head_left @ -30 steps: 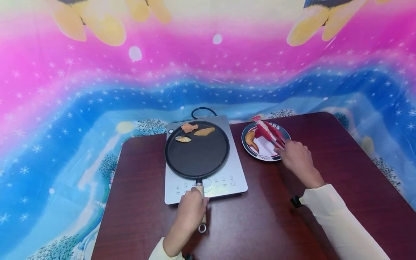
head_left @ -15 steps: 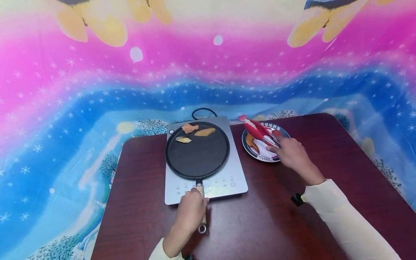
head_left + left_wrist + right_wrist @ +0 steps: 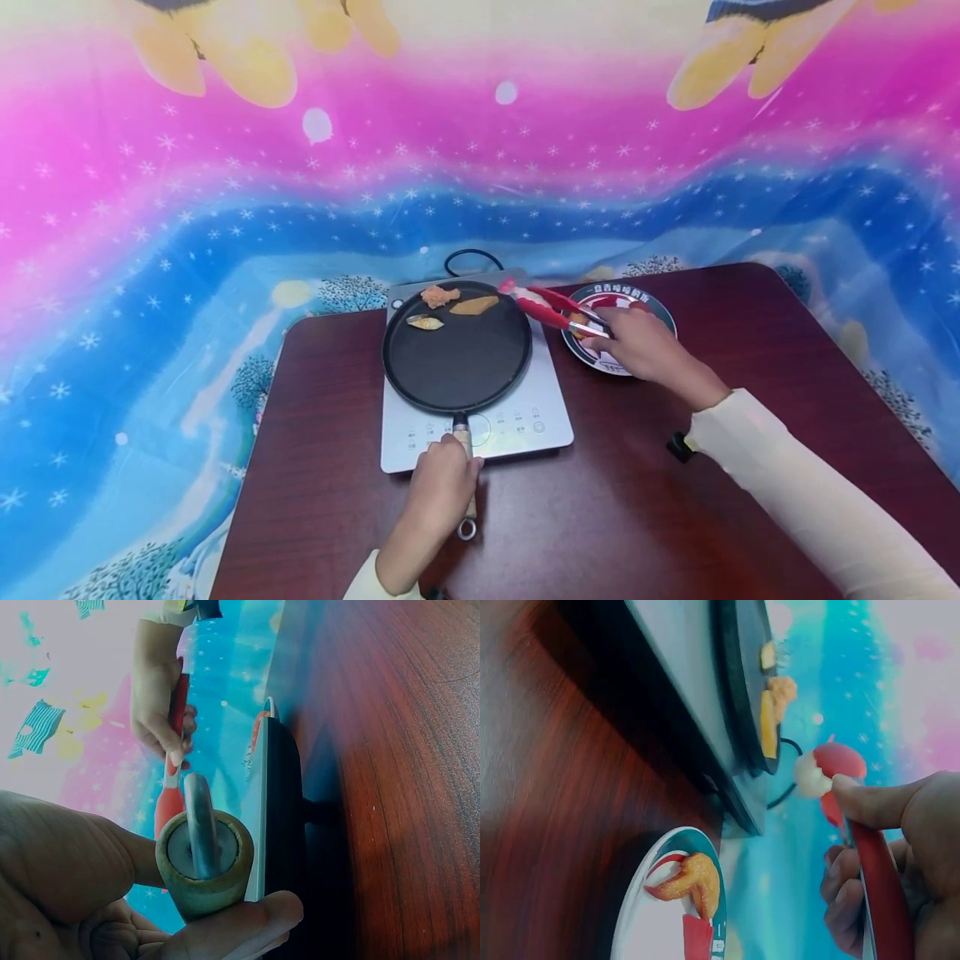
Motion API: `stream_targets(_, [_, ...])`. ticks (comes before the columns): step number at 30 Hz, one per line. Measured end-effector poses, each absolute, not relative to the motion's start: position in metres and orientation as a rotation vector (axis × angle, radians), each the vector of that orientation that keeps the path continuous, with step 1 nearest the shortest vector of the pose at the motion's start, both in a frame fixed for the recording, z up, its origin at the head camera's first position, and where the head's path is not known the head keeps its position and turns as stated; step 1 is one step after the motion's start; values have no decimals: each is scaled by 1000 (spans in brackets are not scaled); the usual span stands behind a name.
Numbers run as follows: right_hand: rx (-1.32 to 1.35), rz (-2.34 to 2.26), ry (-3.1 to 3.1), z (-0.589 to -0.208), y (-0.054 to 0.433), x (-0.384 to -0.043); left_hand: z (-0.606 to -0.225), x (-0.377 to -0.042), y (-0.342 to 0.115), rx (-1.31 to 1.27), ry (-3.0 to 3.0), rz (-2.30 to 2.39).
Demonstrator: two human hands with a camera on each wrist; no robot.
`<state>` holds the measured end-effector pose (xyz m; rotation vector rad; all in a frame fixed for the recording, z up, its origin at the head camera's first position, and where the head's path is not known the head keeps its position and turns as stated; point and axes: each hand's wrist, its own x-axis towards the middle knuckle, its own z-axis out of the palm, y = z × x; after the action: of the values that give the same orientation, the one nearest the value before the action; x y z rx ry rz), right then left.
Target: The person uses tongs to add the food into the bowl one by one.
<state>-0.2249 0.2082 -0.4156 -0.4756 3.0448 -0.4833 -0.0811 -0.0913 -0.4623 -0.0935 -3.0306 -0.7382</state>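
My left hand [image 3: 442,479] grips the wooden handle [image 3: 202,894] of a flat black frying pan [image 3: 457,367], which sits on a silver cooktop [image 3: 553,429]. My right hand [image 3: 648,346] holds red kitchen tongs [image 3: 542,314] between the plate and the pan. Between the tong tips is a pale piece with a pink end [image 3: 525,295], resembling a shrimp; its tip is at the pan's upper right rim. In the pan lie a fried chicken piece [image 3: 439,296], a flat tan piece [image 3: 474,305] and a small yellowish piece [image 3: 425,322].
Right of the cooktop stands a patterned plate [image 3: 666,315] with a chicken wing [image 3: 697,881] and a red patch [image 3: 697,937], food or print, I cannot tell. A black cord [image 3: 472,252] loops behind the cooktop. Printed cloth [image 3: 480,142] hangs behind the dark wooden table [image 3: 555,533].
My right hand has moved left, carrying the tongs and the pale pink-ended piece from over the plate to the pan's right edge. My left hand has stayed on the handle.
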Motion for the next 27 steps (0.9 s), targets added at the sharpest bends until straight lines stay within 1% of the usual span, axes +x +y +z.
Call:
stream_targets(8, [-585,-409,3003,-416,187,-237,-462,-81,-91,-87,-3027,-747])
stream_targets(17, [-691,-431,2908,-420,167,-244,-461,-81,-90,-88,-3029,-752])
stream_targets(27, [-843,-320,2908,-422,144,-250,-461,-81,-91,-89,-3014,-747])
